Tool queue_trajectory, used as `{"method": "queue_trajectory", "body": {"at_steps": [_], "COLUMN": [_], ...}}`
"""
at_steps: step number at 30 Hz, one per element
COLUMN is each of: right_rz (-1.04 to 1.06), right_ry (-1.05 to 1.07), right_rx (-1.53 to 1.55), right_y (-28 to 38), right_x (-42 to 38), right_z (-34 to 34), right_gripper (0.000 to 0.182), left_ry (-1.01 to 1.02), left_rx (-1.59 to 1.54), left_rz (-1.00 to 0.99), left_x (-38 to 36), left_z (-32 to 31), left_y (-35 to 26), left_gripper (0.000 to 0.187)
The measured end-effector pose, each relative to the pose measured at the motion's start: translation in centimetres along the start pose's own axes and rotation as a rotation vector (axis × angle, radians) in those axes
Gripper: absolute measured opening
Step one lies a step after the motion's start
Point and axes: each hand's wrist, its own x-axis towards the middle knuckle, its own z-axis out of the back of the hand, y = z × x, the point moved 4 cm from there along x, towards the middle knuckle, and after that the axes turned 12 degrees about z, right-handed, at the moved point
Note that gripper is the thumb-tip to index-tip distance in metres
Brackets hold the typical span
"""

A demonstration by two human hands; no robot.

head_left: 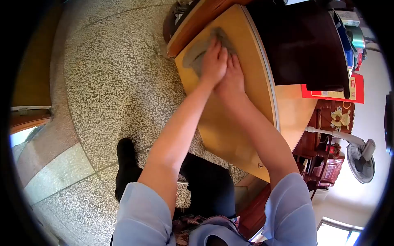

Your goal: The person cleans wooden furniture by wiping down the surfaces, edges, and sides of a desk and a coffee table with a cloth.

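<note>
A grey cloth (195,53) lies bunched against the yellow wooden panel (246,119), near its upper end. My left hand (214,61) presses on the cloth with its fingers together over it. Right beside it, touching it, my right hand (232,78) rests on the cloth's edge and the panel, fingers stretched out. Part of the cloth is hidden under both hands.
Speckled floor (111,82) spreads on the left, with my foot (126,151) on it. A dark brown panel (308,45) and a red box (357,88) are at the upper right. A fan (361,158) stands at the right.
</note>
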Motion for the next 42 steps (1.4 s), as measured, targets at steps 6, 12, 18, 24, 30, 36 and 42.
{"method": "queue_trajectory", "body": {"at_steps": [6,12,18,24,30,36,42], "right_rz": [-0.017,-0.015,-0.034,-0.034,0.008,-0.007,-0.104], "right_ry": [-0.046,0.041,-0.071,-0.128,-0.096,-0.146,-0.148], "right_rx": [0.120,0.017,0.182,0.110,0.141,0.304,0.365], "right_y": [0.9,0.2,1.0,1.3,1.4,3.9,3.4], "right_x": [-4.0,-1.7,-6.4,-4.4,-4.6,-10.8,-9.7], "right_z": [0.6,1.4,2.3,1.1,0.8,0.7,0.4], "right_gripper": [0.064,0.062,0.074,0.071,0.071,0.076,0.074], "left_ry": [0.058,0.081,0.123,0.125,0.106,0.169,0.133], "left_rx": [0.118,0.023,0.223,0.124,0.182,0.156,0.166], "left_rz": [-0.072,0.036,0.006,0.080,0.080,-0.052,-0.175], "left_x": [-3.7,-1.0,-4.4,-3.5,-2.8,-9.0,-7.9], "left_z": [0.1,0.7,0.2,0.4,0.3,-0.1,-0.7], "left_y": [-2.4,-1.4,-3.1,-1.5,-0.9,-2.1,-1.9], "left_gripper": [0.040,0.038,0.039,0.040,0.040,0.038,0.040]}}
